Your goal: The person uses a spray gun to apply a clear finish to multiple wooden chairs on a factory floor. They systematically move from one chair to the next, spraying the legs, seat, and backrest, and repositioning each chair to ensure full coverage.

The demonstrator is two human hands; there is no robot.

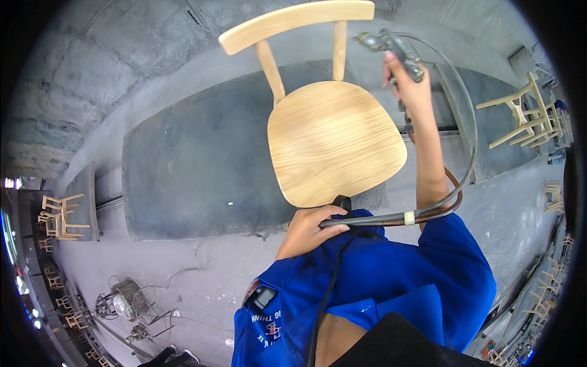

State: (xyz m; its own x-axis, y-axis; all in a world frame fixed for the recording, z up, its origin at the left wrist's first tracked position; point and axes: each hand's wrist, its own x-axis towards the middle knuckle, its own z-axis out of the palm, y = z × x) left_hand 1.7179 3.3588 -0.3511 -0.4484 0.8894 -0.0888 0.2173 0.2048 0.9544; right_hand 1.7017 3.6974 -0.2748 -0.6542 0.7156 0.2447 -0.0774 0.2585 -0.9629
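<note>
A pale wooden chair with a rounded seat and a curved backrest stands in front of me, its back on the far side. My right hand is closed around a metal spray gun, held up to the right of the backrest with its nozzle end toward the chair. A grey hose loops from the gun down to my body. Close to the seat's near edge, my left hand grips the grey hose together with a brown one.
Beneath the chair lies a dark flat platform. More wooden chairs stand at the right and the far left. A round container with tubing sits on the floor at lower left. A grey wall rises behind.
</note>
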